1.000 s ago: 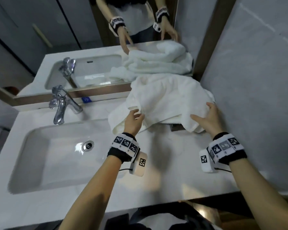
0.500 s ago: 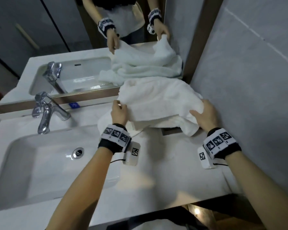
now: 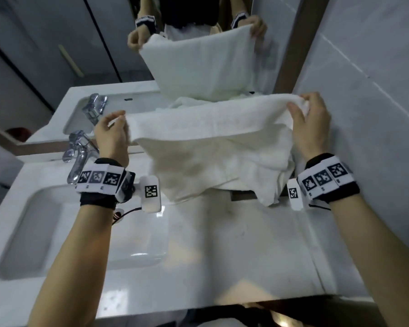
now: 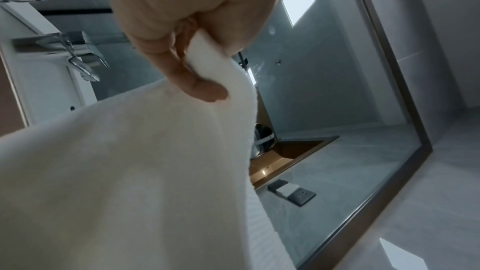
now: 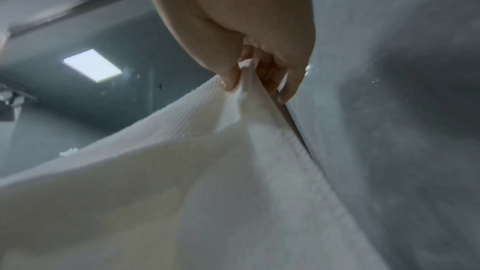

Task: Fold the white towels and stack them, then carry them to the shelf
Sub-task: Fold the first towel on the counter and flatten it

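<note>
White terry towel (image 3: 210, 147) is hanging at 12 o'clock over the desk (image 3: 222, 244), left hand (image 3: 112, 135) and right hand (image 3: 311, 131) each pinching a top corner in a narrow grip, seemingly opening it out for the first fold.

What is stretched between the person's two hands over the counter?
In the head view, the top edge of a white towel spans the gap: the left hand pinches one corner, the right hand the other. Nothing else lies between them.

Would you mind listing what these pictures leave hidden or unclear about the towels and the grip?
- Head view: the lifted towel covers the pile beneath; the towel count is unclear.
- Left wrist view: the left hand pinches a corner; cloth hides the counter.
- Right wrist view: blurred; the right hand hides its fingertips.
- The shelf: cannot be identified.
</note>
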The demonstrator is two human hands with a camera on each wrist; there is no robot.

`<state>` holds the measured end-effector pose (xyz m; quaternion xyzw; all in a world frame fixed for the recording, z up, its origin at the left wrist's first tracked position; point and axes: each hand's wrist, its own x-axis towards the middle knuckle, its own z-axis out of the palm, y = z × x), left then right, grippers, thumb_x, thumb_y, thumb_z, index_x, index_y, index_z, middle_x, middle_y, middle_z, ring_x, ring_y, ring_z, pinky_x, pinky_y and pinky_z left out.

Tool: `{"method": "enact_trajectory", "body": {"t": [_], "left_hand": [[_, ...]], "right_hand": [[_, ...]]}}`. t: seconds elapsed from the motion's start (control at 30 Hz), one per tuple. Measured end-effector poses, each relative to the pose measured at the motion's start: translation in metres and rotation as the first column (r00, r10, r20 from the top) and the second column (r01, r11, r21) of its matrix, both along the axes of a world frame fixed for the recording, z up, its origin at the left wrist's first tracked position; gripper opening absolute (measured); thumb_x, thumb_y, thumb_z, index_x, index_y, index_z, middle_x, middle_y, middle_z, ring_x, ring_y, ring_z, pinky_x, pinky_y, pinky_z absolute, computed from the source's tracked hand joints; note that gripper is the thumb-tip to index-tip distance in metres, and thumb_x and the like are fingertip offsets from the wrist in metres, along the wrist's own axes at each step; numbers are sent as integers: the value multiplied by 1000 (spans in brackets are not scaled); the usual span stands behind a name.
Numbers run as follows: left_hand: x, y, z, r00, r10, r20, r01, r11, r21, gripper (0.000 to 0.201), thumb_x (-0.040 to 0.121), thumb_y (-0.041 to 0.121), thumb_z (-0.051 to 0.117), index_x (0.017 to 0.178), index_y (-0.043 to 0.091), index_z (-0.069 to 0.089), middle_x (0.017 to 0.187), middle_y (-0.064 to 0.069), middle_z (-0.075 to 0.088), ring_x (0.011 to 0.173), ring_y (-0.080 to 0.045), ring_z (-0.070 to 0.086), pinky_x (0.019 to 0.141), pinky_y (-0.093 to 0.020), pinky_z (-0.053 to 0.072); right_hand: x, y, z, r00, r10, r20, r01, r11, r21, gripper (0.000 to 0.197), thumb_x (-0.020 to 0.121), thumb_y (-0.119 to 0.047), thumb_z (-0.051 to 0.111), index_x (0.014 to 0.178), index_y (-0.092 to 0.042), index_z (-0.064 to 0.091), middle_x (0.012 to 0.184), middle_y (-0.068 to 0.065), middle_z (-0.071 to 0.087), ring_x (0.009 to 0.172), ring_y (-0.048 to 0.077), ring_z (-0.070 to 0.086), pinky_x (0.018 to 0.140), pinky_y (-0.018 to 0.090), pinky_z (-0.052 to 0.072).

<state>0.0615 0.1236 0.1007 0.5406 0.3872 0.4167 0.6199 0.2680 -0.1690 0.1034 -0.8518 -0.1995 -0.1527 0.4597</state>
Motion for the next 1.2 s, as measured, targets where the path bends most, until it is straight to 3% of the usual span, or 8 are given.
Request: {"method": "enact_trajectory", "body": {"t": [0.17, 0.33, 0.47, 0.63, 0.7, 0.83, 1.0, 1.2], "left_hand": [[-5, -8, -3, 991, -94, -94, 94, 996, 0, 20, 91, 5, 51, 107, 11, 61, 85, 2, 60, 60, -1, 54, 46, -13, 43], [0, -24, -28, 900, -150, -409, 194, 979, 67, 61, 81, 5, 66, 136, 9, 40, 138, -15, 44, 122, -26, 49, 99, -34, 44], [22, -76, -45, 743, -248, -621, 568, 724, 391, 87, 71, 18, 80, 141, 7, 30, 146, -14, 34, 134, -25, 34, 105, -17, 23], [63, -140, -66, 549, -358, -755, 807, 461, 368, 96, 70, 42, 78, 145, 12, 25, 150, -7, 35, 135, -24, 35, 109, -36, 32], [71, -151, -70, 573, -389, -721, 792, 488, 366, 76, 78, 39, 71, 140, 14, 34, 140, -5, 47, 128, -22, 45, 103, -38, 39], [75, -148, -74, 678, -385, -626, 704, 587, 400, 16, 94, 15, 49, 104, 5, 56, 99, -16, 65, 96, -35, 59, 79, -40, 44], [65, -143, -82, 679, -373, -632, 651, 705, 283, 16, 97, 13, 37, 97, 3, 49, 101, -25, 63, 93, -39, 59, 75, -42, 45], [33, -113, -95, 767, -194, -611, 417, 875, 246, 13, 96, 9, 34, 84, 6, 39, 87, -27, 57, 87, -40, 57, 69, -41, 39]], "right_hand": [[13, 7, 19, 994, 104, 41, -108, 986, 127, 24, 93, -18, 48, 114, -7, 53, 117, 14, 59, 106, 25, 55, 85, 23, 37], [13, 11, 2, 978, 174, -116, -173, 985, 16, 24, 95, -18, 48, 113, -4, 58, 115, 16, 63, 106, 27, 56, 77, 17, 33], [-5, 24, -16, 924, 285, -254, -306, 951, -48, 24, 94, -22, 53, 109, -6, 63, 112, 12, 66, 99, 16, 55, 74, 13, 32], [-26, 32, -18, 820, 451, -352, -430, 892, 140, 22, 93, -20, 57, 107, -6, 67, 111, 9, 67, 100, 11, 60, 79, 10, 42], [-29, 28, -17, 778, 506, -371, -463, 862, 206, 21, 90, -19, 62, 107, -8, 66, 109, 7, 67, 91, 4, 61, 76, 5, 44], [-21, 13, -27, 761, 478, -438, -464, 874, 146, 50, 77, -28, 76, 122, -20, 57, 117, 4, 60, 103, 16, 57, 88, 26, 48], [-20, 2, -57, 671, 527, -522, -594, 803, 46, 88, 65, -29, 85, 137, -33, 36, 133, -5, 42, 116, 12, 44, 81, 17, 39], [-36, -11, -98, 559, 483, -673, -660, 751, -9, 81, 65, -32, 84, 133, -28, 42, 128, -5, 49, 118, 14, 47, 82, 19, 41]]}}
